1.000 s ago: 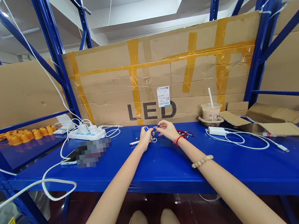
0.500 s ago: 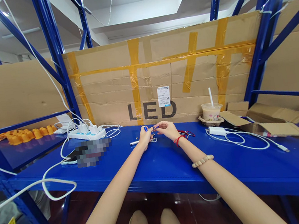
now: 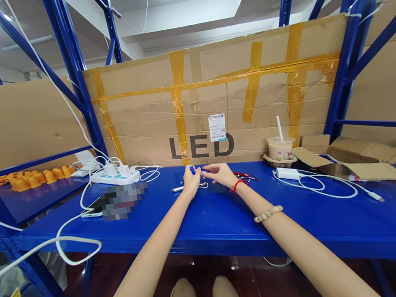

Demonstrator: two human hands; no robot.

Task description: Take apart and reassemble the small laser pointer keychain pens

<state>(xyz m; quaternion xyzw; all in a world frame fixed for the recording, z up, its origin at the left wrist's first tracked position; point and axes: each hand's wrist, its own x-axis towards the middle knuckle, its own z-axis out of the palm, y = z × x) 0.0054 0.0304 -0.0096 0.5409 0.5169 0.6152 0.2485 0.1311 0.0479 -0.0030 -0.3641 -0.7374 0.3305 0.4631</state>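
Over the middle of the blue shelf top (image 3: 226,223), my left hand (image 3: 190,184) is closed around a small blue object (image 3: 192,170), whose kind I cannot make out. My right hand (image 3: 221,174) comes in from the right with its fingertips together close to that object. Whatever those fingers pinch is too small to name. Left of my left hand lies a thin silver rod (image 3: 177,189), partly hidden by the hand. Between the hands, a small metal ring (image 3: 204,185) shows on the surface. Red and dark slender items (image 3: 249,176) lie just beyond my right wrist.
A white power strip (image 3: 116,178) with plugs and cables and a phone (image 3: 94,210) lie left. On the right are a drink cup (image 3: 281,149) with a straw, a white adapter (image 3: 287,173) with its cable and an opened cardboard box (image 3: 366,156). A cardboard panel (image 3: 142,117) stands behind.
The fingers of my right hand have straightened a little and shifted slightly at the blue object. My left hand keeps its grip and place.
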